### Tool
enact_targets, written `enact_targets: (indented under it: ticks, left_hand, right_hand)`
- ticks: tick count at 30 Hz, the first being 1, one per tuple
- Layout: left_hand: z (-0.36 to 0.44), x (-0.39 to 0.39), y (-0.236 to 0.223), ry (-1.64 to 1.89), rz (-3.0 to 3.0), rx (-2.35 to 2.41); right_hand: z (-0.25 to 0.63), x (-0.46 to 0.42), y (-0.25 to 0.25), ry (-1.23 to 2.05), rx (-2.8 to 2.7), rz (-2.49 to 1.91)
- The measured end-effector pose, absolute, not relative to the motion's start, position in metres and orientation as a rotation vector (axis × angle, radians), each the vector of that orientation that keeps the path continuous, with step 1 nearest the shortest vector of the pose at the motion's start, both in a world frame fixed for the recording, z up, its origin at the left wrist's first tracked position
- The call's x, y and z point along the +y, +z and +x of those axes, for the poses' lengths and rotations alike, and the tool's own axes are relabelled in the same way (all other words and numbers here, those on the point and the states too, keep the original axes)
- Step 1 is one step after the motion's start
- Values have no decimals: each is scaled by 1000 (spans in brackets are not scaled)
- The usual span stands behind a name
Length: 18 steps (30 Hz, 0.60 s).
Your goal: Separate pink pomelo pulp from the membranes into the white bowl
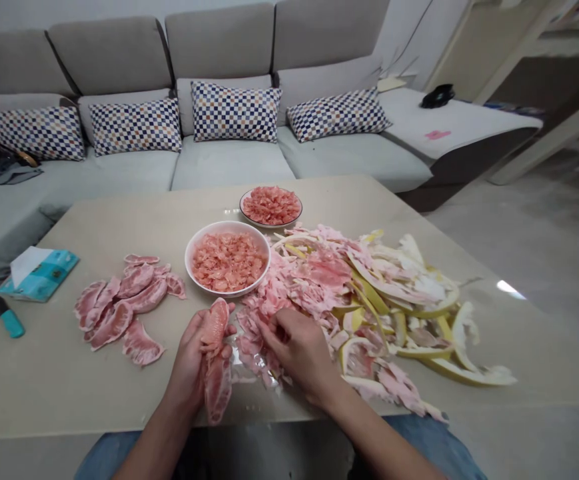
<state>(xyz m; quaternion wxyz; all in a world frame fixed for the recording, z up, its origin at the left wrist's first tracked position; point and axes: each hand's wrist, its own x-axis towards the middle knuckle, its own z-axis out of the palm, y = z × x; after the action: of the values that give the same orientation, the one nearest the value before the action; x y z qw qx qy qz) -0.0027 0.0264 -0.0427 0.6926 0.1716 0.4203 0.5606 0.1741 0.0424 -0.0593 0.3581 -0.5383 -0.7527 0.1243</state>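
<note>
My left hand (189, 353) is closed around a partly peeled pomelo segment (216, 327); its pink flesh shows at the top and skin hangs down below the fingers. My right hand (299, 350) is at the near edge of a heap of pink pomelo membranes (264, 293), fingers curled together; whatever they pinch is hidden. Just beyond both hands stands a white bowl (189, 267) filled with peeled pomelo flesh (229, 260). Left of my left hand lies a pile of unpeeled pomelo segments (136, 287).
Behind the bowl is a dark-rimmed plate (270, 225) of pomelo flesh. Thick yellow-green rinds (434, 310) spread across the table's right side. A blue tissue pack (42, 275) and a teal-and-black knife (10, 318) lie at the left. A grey sofa (234, 163) with checkered cushions stands beyond.
</note>
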Motion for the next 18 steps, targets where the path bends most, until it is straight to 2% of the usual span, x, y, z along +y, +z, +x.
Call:
enact_targets:
  ticks: [6, 12, 18]
  left_hand:
    - [-1, 25, -45, 1294, 360, 887]
    - [5, 20, -47, 1365, 554, 1088]
    - [8, 18, -54, 1402, 802, 1295]
  right_hand:
    - [173, 43, -59, 406, -1982, -1303]
    - [163, 32, -46, 814, -1826, -1108]
    - [148, 15, -36, 1173, -1689, -1166]
